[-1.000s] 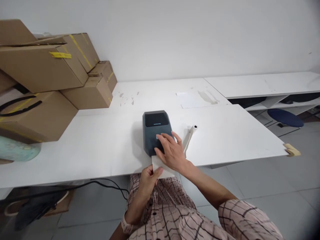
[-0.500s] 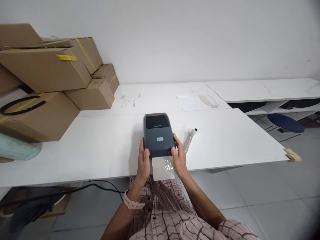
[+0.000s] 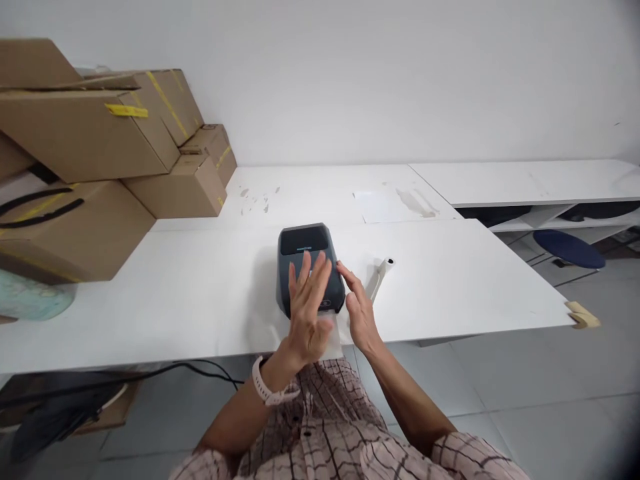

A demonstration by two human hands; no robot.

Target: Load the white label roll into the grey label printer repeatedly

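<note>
A dark blue-grey label printer (image 3: pixel 303 241) stands at the table's front edge, with a whitish strip of label paper (image 3: pixel 334 341) hanging from its front side. Over the printer's face my left hand (image 3: pixel 307 313) is open, its fingers stretched and covering the middle of the case. It holds nothing. My right hand (image 3: pixel 361 313) is beside the printer's right edge, fingers extended and open; whether the fingertips touch the case I cannot tell. Just right of that hand lies a slim white paper roll (image 3: pixel 385 267), its end hole showing.
Stacked cardboard boxes (image 3: pixel 80 133) fill the left of the white table (image 3: pixel 450 280). A pale green cylindrical thing (image 3: pixel 30 297) lies in front of them. Foam padding (image 3: pixel 583 315) covers the right corner. A blue stool (image 3: pixel 569 249) stands beyond; black cables (image 3: pixel 150 377) hang below.
My left hand has let go of the printer's left side and moved right, over its face. My right hand's grip has loosened. The printer sits slightly further left in view.
</note>
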